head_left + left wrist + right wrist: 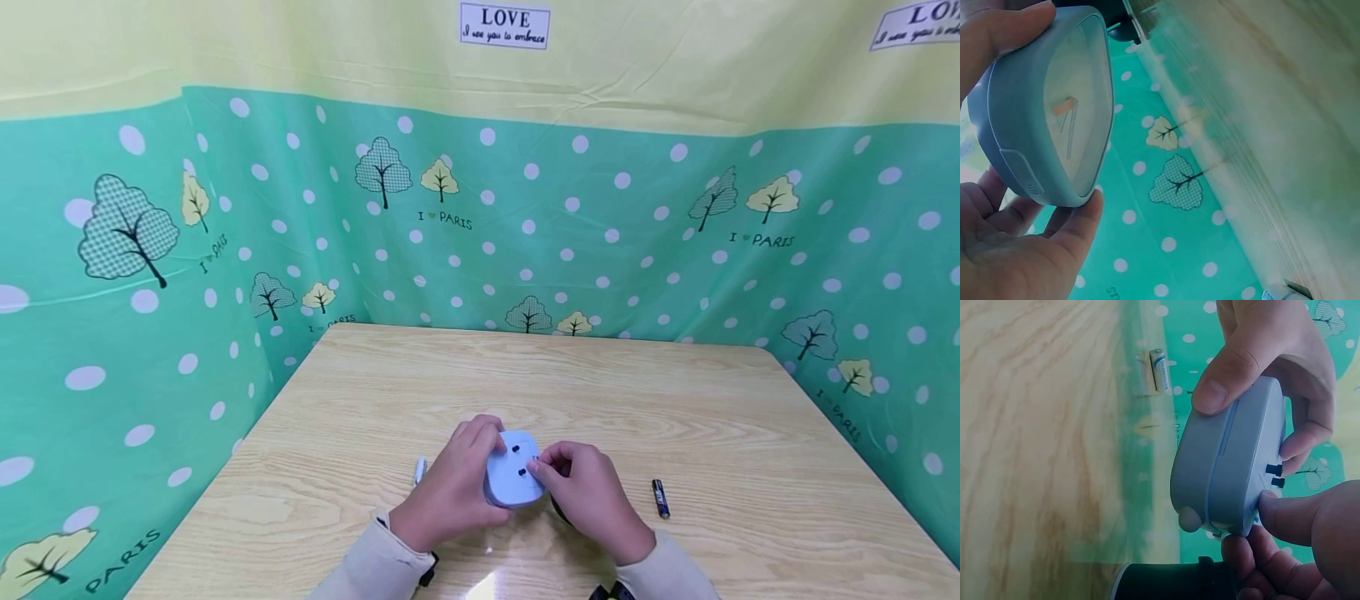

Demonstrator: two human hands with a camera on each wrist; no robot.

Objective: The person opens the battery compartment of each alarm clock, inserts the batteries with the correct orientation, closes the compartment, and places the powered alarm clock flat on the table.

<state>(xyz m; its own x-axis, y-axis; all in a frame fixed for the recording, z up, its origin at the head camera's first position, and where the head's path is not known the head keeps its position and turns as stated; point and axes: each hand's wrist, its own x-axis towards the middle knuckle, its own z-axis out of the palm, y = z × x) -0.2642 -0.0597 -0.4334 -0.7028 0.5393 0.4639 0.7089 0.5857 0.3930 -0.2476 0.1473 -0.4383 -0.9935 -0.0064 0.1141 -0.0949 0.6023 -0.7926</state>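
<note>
My left hand (457, 479) grips a light blue alarm clock (512, 492) by its side, thumb on one edge and fingers round the opposite one. The clock is tilted, its back with two black knobs (1277, 475) facing up toward the head camera. Its pale dial (1075, 94) shows in the left wrist view. At the clock's right edge, my right hand (592, 496) pinches the casing, its thumb (1288, 515) on the back and its fingertips at the rim. What lies under that thumb is hidden.
A dark battery (660, 498) lies on the wooden table (360, 400) to the right of the hands. Left of them is a white and blue battery (420, 471), partly behind the left hand. A black cylindrical object (1172, 581) sits below the right hand. Patterned curtains surround the table.
</note>
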